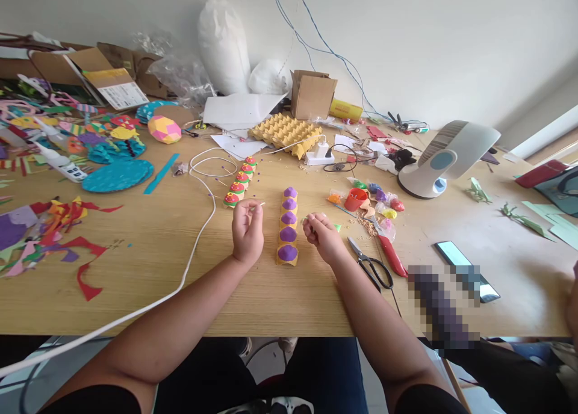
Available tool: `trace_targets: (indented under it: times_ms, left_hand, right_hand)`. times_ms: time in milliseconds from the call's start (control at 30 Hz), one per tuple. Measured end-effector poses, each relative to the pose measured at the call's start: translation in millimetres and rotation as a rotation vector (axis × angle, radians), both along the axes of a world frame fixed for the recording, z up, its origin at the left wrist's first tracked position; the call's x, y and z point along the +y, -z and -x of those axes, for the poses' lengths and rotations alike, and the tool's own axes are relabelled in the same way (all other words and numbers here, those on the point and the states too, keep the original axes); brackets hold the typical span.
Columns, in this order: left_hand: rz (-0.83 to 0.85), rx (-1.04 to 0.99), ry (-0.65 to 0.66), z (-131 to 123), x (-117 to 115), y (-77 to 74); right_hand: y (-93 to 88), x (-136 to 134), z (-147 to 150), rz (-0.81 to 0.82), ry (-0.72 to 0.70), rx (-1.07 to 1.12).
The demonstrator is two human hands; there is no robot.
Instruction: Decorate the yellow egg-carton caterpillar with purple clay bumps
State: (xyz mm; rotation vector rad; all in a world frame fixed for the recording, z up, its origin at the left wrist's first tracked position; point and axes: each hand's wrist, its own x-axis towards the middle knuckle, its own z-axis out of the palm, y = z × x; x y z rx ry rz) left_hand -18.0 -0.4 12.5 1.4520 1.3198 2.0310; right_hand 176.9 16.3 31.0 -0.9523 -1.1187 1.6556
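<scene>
My left hand (pixel 248 232) is closed in a pinch, with a short thin white stick (pixel 262 204) poking out past the fingertips. To its right, a narrow yellow egg-carton strip (pixel 288 262) stands on the table, its several cups topped with purple domes (pixel 288 234) that look like modelling clay. On the strip's other side my right hand (pixel 321 234) is curled with thumb and fingertips together; whatever lies between them is too small to make out. Beyond my left hand is a second carton strip with red and green decorated caps (pixel 236 187).
Black-handled scissors (pixel 372 266) and a red-handled knife (pixel 392 256) lie right of my right arm. Bagged coloured clay surrounds a red cup (pixel 356 198). A white cable (pixel 201 236) crosses the left side. Behind are a yellow egg tray (pixel 284 131) and a white fan (pixel 445 158).
</scene>
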Motion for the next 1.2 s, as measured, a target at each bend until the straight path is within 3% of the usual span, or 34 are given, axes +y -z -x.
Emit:
trace_targets:
  times_ms: [100, 333, 467, 600, 800, 1000, 1200]
  left_hand:
    - [-0.005, 0.091, 0.002, -0.5, -3.2, -4.5]
    - [-0.162, 0.733, 0.261, -10.3, -18.2, -17.9]
    - [-0.158, 0.860, 0.213, -12.5, -18.3, -16.7]
    - [-0.152, 0.896, 0.178, -13.0, -18.9, -18.2]
    - [-0.098, 0.795, 0.141, -16.5, -19.7, -18.1]
    - [-0.128, 0.822, 0.172, -14.7, -20.2, -18.8]
    - [-0.078, 0.646, 0.088, -6.5, -14.1, -17.7]
  right_hand:
    - [0.5, 0.7, 0.1, 0.070, 0.002, 0.088]
    - [2.5, -2.8, 4.1, 0.236, -0.161, 0.287]
    - [1.8, -7.1, 7.3, 0.268, -0.199, 0.327]
    - [0.8, -9.3, 9.1, 0.287, -0.248, 0.357]
    - [-1.8, -10.5, 11.4, 0.205, -0.289, 0.320]
    - [-4.3, -11.3, 10.6, 0.225, -0.216, 0.351]
    - [-11.9, -9.0, 4.4, 0.199, -0.216, 0.297]
